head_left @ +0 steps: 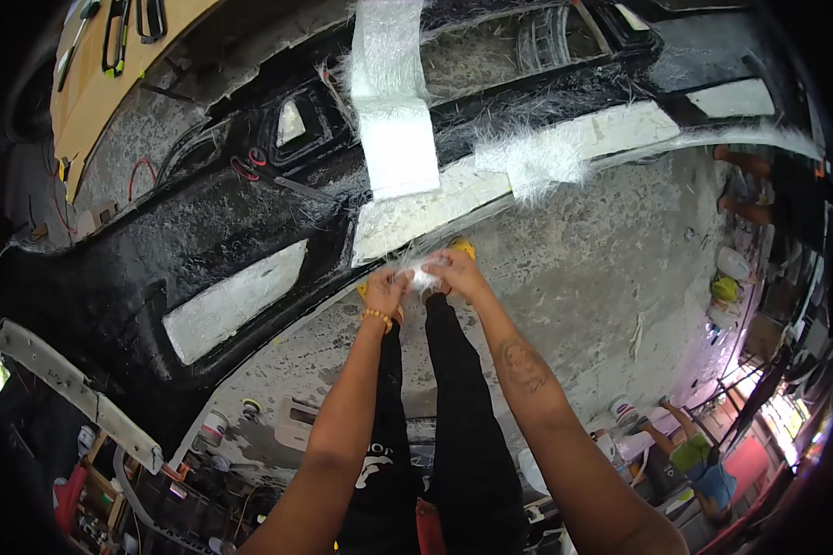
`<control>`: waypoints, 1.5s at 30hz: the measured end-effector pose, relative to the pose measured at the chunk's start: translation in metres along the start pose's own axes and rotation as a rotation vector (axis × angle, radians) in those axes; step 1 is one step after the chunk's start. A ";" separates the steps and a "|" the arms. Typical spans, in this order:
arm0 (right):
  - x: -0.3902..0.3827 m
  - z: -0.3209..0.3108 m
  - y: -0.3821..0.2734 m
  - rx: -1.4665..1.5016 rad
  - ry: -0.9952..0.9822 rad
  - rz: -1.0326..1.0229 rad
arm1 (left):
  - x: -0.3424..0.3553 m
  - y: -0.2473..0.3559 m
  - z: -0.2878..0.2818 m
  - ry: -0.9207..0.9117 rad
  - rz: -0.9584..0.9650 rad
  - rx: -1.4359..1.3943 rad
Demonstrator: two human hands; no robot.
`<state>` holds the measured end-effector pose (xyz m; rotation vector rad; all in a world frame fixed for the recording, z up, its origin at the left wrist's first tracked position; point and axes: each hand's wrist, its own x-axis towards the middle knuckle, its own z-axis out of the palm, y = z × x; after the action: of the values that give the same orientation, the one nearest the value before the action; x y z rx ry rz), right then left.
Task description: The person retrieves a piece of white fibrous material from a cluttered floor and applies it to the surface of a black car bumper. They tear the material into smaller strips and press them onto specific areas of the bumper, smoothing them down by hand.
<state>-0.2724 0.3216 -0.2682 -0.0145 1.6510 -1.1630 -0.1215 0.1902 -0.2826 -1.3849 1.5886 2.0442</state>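
Note:
My left hand (385,290) and my right hand (458,274) are close together at the near edge of a large black bumper-like shell (213,217). Between their closed fingers they pinch a small tuft of white fibreglass mat (422,276), its loose strands blurred. A long strip of fibreglass mat (393,139) drapes over the shell just beyond my left hand. To its right, a frayed fibreglass piece (537,166) hangs over the shell's near edge. Red-handled scissors (287,183) lie on the black surface, farther off to the left.
A tan board (102,74) at the far left carries hand tools (116,37). Another person (699,458) is at the lower right, and someone's bare legs (748,190) show at the right. A long pale trim piece (79,393) stands at the lower left.

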 end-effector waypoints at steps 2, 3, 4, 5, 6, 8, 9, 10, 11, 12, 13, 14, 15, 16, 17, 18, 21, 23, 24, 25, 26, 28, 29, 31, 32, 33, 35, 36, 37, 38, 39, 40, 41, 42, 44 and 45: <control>0.020 -0.002 0.001 -0.063 0.032 -0.032 | 0.016 -0.006 0.003 0.073 0.102 0.026; 0.027 -0.003 0.005 -0.095 0.050 -0.046 | 0.019 -0.008 0.005 0.129 0.121 0.034; 0.032 -0.005 0.009 -0.073 0.056 -0.004 | 0.016 0.002 0.009 0.180 0.136 0.047; 0.035 -0.007 0.013 -0.051 0.060 0.037 | 0.006 0.011 0.009 0.260 0.219 0.278; 0.037 -0.011 0.018 -0.023 0.074 0.075 | -0.006 0.029 0.013 0.305 0.286 0.338; 0.041 -0.014 0.031 -0.054 0.148 0.047 | -0.027 0.047 0.021 0.397 0.427 0.453; 0.044 -0.009 0.031 -0.091 0.172 0.007 | -0.030 0.045 0.021 0.319 0.513 0.533; 0.046 -0.005 0.032 -0.127 0.200 -0.032 | -0.032 0.043 0.021 0.233 0.599 0.613; 0.048 -0.002 0.033 -0.190 0.245 -0.112 | -0.032 0.042 0.024 0.141 0.685 0.691; 0.051 -0.001 0.036 -0.253 0.293 -0.193 | -0.027 0.040 0.030 0.116 0.682 0.738; 0.052 0.002 0.035 -0.320 0.335 -0.275 | -0.021 0.035 0.038 0.097 0.677 0.785; 0.052 0.003 0.034 -0.294 0.298 -0.192 | -0.016 0.031 0.043 0.075 0.674 0.831; 0.049 0.002 0.030 -0.270 0.263 -0.104 | -0.011 0.024 0.047 0.055 0.652 0.913; 0.046 0.003 0.025 -0.244 0.220 -0.019 | -0.007 0.019 0.049 0.058 0.640 0.944; 0.039 0.003 0.020 -0.297 0.290 -0.108 | -0.004 0.015 0.051 0.061 0.628 0.976; 0.030 0.003 0.015 -0.351 0.360 -0.197 | 0.000 0.011 0.052 0.062 0.616 1.005; 0.003 0.002 0.001 -0.323 0.459 -0.318 | 0.008 0.003 0.055 0.060 0.574 1.040; -0.001 0.000 0.006 -0.356 0.426 -0.379 | 0.012 0.002 0.054 0.057 0.556 1.074; -0.001 -0.003 0.011 -0.431 0.382 -0.426 | 0.014 0.003 0.058 0.050 0.554 1.087; -0.001 -0.005 0.016 -0.505 0.335 -0.472 | 0.015 0.003 0.059 0.034 0.553 1.083; 0.000 -0.008 0.021 -0.586 0.285 -0.454 | 0.017 0.004 0.059 0.019 0.552 1.080; 0.004 -0.006 0.021 -0.739 0.176 -0.425 | 0.021 0.003 0.057 0.009 0.544 1.095; 0.008 -0.006 0.021 -0.801 0.132 -0.412 | 0.024 0.002 0.058 0.011 0.539 1.110; 0.016 -0.009 0.021 -0.926 0.045 -0.379 | 0.027 0.002 0.059 0.004 0.515 1.120; 0.020 -0.009 0.020 -0.976 0.007 -0.320 | 0.028 0.002 0.059 -0.001 0.497 1.117; 0.024 -0.009 0.017 -1.025 -0.034 -0.260 | 0.029 0.003 0.059 -0.005 0.476 1.113; 0.032 -0.009 0.010 -1.107 -0.078 -0.182 | 0.031 0.007 0.059 -0.038 0.405 1.095; 0.036 -0.009 0.009 -1.140 -0.081 -0.165 | 0.032 0.008 0.058 -0.054 0.370 1.085; 0.039 -0.010 0.009 -1.173 -0.084 -0.148 | 0.032 0.008 0.057 -0.034 0.356 1.081; 0.040 -0.010 0.010 -1.188 -0.091 -0.134 | 0.031 0.007 0.056 -0.015 0.343 1.076; 0.041 -0.010 0.009 -1.204 -0.099 -0.122 | 0.031 0.006 0.055 0.006 0.329 1.072; 0.042 -0.010 0.009 -1.220 -0.107 -0.109 | 0.030 0.004 0.053 0.015 0.330 1.077; 0.042 -0.011 0.008 -1.216 -0.113 -0.106 | 0.029 0.002 0.051 0.023 0.330 1.082; 0.042 -0.011 0.007 -1.213 -0.122 -0.108 | 0.029 -0.001 0.047 0.035 0.329 1.089; 0.042 -0.014 0.004 -1.204 -0.141 -0.120 | 0.031 -0.006 0.041 0.034 0.281 1.078; 0.042 -0.017 0.005 -1.198 -0.152 -0.129 | 0.031 -0.005 0.039 0.031 0.256 1.073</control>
<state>-0.3008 0.3130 -0.3029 -0.9412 1.9866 -0.1057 -0.1563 0.2139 -0.3106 -0.8019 2.3880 0.8807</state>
